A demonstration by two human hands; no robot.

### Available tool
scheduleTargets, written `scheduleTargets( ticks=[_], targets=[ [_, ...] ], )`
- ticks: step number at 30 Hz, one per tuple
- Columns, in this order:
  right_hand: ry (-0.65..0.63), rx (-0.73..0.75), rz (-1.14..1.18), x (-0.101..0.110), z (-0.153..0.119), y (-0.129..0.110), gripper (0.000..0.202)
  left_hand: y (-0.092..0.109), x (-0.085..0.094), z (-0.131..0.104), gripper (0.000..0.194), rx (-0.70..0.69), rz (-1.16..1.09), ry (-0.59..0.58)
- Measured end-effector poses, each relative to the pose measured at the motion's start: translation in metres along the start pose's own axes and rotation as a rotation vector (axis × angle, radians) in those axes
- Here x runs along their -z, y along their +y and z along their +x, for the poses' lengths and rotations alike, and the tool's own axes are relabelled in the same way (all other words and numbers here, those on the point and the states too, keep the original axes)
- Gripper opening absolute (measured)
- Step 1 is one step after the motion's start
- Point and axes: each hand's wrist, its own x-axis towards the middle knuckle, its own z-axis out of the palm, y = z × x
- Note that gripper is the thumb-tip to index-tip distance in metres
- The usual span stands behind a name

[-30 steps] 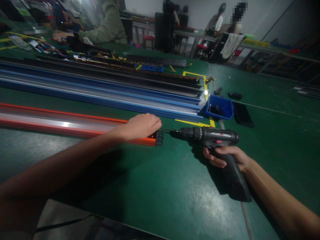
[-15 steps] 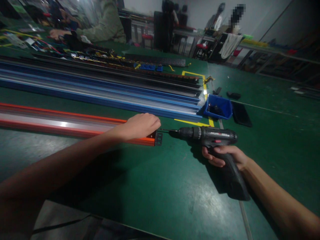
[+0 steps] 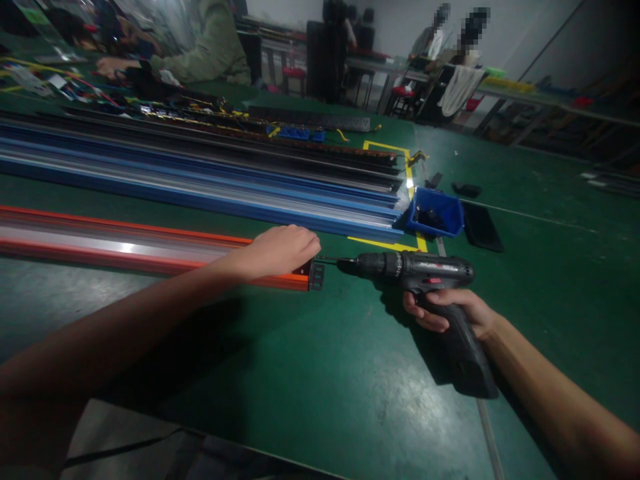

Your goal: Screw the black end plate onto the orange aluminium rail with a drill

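My right hand (image 3: 450,310) is wrapped round the grip of a black cordless drill (image 3: 430,270), which points left. Its long thin bit (image 3: 330,260) reaches the end of a long orange metal profile (image 3: 150,250) lying on the green table. Over that end rests my left hand (image 3: 285,250), its fingers curled down on the profile; the fingertips are hidden. A black end bracket (image 3: 317,277) with slots sticks out just below the left hand, at the profile's tip.
Behind lie several blue profiles (image 3: 200,183) and darker ones. A blue bin (image 3: 440,213) with dark parts stands right of them, beside a flat black object (image 3: 483,227). Yellow tape (image 3: 387,245) marks the table. Across it, a co-worker's sleeve (image 3: 210,50) and hand show among wires.
Almost nothing differs. Both hands, the drill and the orange profile keep their places, with only a very slight shift of the whole view.
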Motion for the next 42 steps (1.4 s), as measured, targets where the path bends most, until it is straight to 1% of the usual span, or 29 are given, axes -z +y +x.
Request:
scheduleTargets(
  ticks=[3,8,12,22,30,34,42],
  targets=[
    [-0.017,0.003,0.022,0.0007,0.0,-0.0002,0.027,-0.001,-0.0024,0.0,0.033,0.002,-0.02,0.011],
    [-0.021,0.0,0.032,0.0022,0.0002,0.0005,0.027,-0.0026,-0.0055,0.0004,0.034,-0.022,0.038,0.006],
    [-0.027,0.015,0.031,0.0024,0.0003,0.0007,0.026,-0.002,-0.0041,0.0006,0.033,-0.034,0.05,-0.009],
    [-0.033,0.001,0.049,0.0016,0.0003,0.0005,0.025,-0.0001,-0.0003,-0.0004,0.037,-0.031,0.073,-0.013],
    [-0.05,0.023,0.031,0.0014,0.0003,0.0015,0.025,-0.0032,-0.005,-0.0006,0.035,-0.02,0.017,0.016],
    [-0.06,0.02,0.035,0.0015,0.0005,0.0012,0.024,-0.0026,-0.0042,-0.0006,0.036,-0.016,0.016,0.019],
    [-0.025,-0.008,0.021,-0.0022,0.0003,-0.0015,0.024,-0.0027,-0.0053,-0.0012,0.036,-0.021,0.035,0.019]
  ],
)
